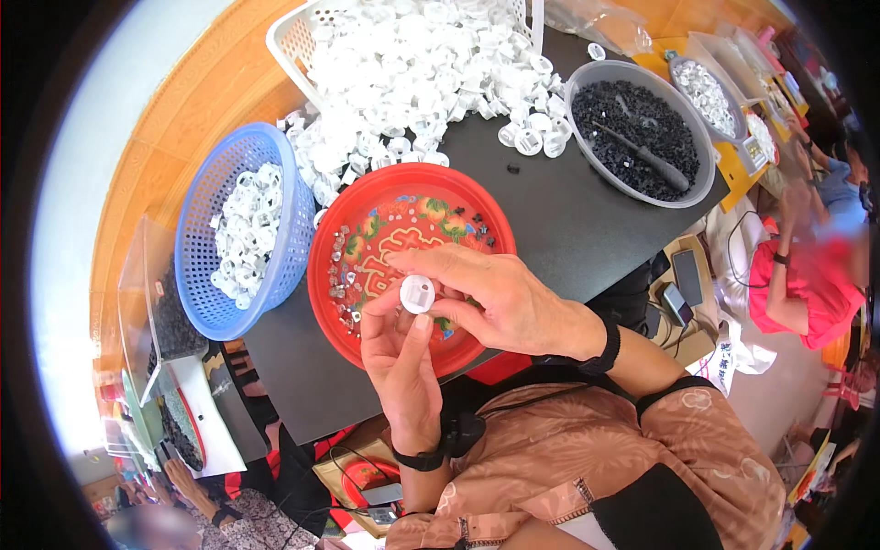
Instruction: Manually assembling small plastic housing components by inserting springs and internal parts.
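Over the red tray (503, 213), a white round plastic piece (417, 294) with a small rectangular window is held up. My left hand (403, 371) pinches it from below between thumb and fingers. From the right, my right hand (522, 307) closes on its edge with the thumb, its index finger stretched over the top. Whether a smaller part is also between the right fingers is hidden. Small clear parts (339, 275) lie along the tray's left side, and small black parts (477, 223) at its upper right.
A large pile of white plastic pieces (412, 64) spills from a white basket (286, 46) at the back. The blue basket (298, 220) at left holds more. A grey bowl (576, 101) at right holds black bits and a black-handled tool (655, 165). Co-workers sit right (797, 284) and lower left (257, 513).
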Demonstrator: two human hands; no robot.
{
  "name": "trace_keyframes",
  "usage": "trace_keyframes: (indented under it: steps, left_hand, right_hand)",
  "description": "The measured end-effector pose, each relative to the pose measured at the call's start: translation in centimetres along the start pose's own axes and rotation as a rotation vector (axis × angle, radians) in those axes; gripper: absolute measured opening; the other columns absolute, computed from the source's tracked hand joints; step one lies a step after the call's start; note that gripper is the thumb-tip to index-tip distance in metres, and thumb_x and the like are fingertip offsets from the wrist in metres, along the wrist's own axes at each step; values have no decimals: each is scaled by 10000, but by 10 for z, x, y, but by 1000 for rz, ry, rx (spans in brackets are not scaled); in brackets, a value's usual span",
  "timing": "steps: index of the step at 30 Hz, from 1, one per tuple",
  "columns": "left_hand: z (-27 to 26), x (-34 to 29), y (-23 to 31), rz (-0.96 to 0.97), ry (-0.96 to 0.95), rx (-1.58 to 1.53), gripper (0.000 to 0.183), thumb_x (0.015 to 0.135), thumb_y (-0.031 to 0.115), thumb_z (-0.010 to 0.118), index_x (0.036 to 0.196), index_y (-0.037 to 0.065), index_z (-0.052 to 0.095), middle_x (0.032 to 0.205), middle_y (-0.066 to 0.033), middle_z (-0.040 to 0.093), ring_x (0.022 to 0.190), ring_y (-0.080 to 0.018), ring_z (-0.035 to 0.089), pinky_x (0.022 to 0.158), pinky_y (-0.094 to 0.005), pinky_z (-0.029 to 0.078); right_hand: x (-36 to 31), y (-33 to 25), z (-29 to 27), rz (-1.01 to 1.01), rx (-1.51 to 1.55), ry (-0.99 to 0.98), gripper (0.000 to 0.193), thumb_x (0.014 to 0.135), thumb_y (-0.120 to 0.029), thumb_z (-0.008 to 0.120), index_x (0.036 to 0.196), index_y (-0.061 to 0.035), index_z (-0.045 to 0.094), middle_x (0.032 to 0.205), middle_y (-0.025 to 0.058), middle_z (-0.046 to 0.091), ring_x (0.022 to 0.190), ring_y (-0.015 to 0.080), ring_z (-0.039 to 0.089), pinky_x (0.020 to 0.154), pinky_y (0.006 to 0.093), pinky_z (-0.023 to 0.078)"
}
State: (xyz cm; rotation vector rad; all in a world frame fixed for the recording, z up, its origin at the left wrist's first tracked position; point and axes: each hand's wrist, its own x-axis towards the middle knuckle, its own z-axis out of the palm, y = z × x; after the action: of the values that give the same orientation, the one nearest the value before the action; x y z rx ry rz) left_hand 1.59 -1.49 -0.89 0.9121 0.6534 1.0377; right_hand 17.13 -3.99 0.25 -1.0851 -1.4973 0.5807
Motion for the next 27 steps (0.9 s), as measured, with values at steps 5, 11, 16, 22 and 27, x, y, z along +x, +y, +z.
trace_keyframes:
  steps: [5,11,16,22,27]
  left_hand:
    - [0,2,0,-17,41,-53,250,915,-7,559,1162,6,520,1192,-126,576,1132,-220,570,996,-368,460]
    - [1,0,5,2,73,-88,250,928,14,547,1174,-5,504,1201,-129,557,1120,-241,585,972,-364,493]
    - [-13,1,12,107,192,-93,435,971,78,491,1374,-29,366,1258,-144,530,1131,-218,569,973,-335,499]
    - [-34,-1,14,142,147,-260,499,958,73,508,1414,-22,328,1262,-109,533,1124,-173,559,919,-313,502]
    - [-31,-1,9,199,210,-245,502,964,84,495,1425,5,312,1253,-123,538,1101,-191,565,903,-305,492]
  right_hand:
    - [1,-4,-1,79,50,0,604,793,59,655,1358,-49,470,1067,123,649,922,244,667,749,310,540]
    - [1,-5,-8,92,-39,19,576,812,54,631,1353,-61,472,1084,125,640,859,223,660,726,305,531]
    - [12,16,-45,79,-475,47,136,818,-46,633,950,-23,611,901,140,599,778,325,634,651,411,515]
    - [30,23,-58,167,-724,-325,103,824,-63,604,916,-42,643,865,117,568,766,330,601,656,408,485]
    - [35,20,-27,-58,-752,-534,200,788,-48,599,988,-49,617,916,118,573,782,330,608,668,426,490]
